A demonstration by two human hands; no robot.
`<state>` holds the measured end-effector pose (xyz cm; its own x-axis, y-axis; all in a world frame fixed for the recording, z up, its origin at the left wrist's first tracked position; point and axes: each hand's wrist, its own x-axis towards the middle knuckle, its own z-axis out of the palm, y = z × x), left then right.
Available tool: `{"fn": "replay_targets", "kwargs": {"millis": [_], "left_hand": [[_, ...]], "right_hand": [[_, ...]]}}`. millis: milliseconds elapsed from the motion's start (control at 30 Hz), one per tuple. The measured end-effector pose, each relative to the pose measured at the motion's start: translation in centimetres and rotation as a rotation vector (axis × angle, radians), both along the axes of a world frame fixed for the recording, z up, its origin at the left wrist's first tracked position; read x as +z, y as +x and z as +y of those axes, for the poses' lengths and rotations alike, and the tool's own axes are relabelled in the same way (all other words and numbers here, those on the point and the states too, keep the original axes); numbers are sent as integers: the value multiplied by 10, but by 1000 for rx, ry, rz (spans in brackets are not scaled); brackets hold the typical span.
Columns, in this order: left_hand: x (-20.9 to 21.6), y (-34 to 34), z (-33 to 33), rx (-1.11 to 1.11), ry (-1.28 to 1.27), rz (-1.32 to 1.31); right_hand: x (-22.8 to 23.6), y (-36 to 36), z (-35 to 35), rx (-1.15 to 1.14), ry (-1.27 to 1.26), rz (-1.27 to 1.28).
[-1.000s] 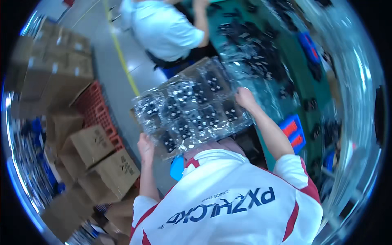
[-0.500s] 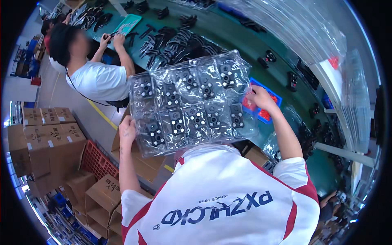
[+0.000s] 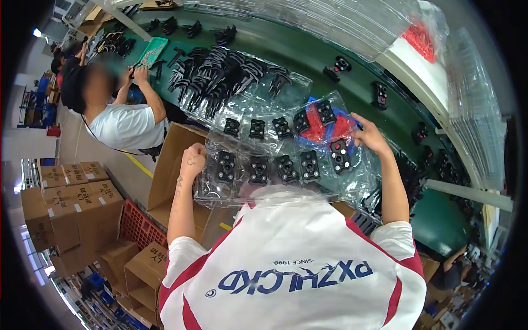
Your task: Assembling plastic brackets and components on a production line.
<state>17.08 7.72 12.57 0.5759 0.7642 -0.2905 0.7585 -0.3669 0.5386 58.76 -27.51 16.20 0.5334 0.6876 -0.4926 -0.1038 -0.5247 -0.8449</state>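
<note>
A clear plastic blister tray [image 3: 250, 192] spans the space before my chest, with black moulded parts [image 3: 309, 166] sitting in its pockets in two rows. Round silver and dark spots dot these parts, and one part at the right [image 3: 339, 157] carries a red spot. At the tray's left edge, my left hand [image 3: 192, 159] is closed on the rim. My right hand [image 3: 371, 136] grips the far right edge, thumb and fingers bent about it. A blue bin [image 3: 312, 100] of small red pieces shows partly through the plastic by the right hand.
Black curved parts [image 3: 220, 74] lie heaped on the green bench, beyond the tray. Stacked clear trays [image 3: 308, 25] hang over the far side. A co-worker [image 3: 118, 113] works at the left near a teal tray [image 3: 153, 52]. An open carton [image 3: 173, 159] and stacked boxes [image 3: 82, 203] stand left.
The tray has swung from a tilted pose to a more level one and shifted rightward and lower in view. Both hands stay at its edges. The whole view has shifted somewhat.
</note>
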Motion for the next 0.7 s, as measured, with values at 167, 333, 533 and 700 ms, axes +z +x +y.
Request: {"fn": "replay_targets", "kwargs": {"millis": [167, 333, 533, 700], "left_hand": [[5, 6, 14, -42, -30, 20], [33, 17, 47, 10, -226, -39], [25, 15, 101, -83, -279, -74], [52, 37, 113, -142, -293, -55]], "right_hand": [[-4, -21, -5, -83, 40, -14], [9, -40, -1, -158, 8, 1], [5, -77, 7, -359, 14, 49], [3, -100, 6, -406, 46, 48]]}}
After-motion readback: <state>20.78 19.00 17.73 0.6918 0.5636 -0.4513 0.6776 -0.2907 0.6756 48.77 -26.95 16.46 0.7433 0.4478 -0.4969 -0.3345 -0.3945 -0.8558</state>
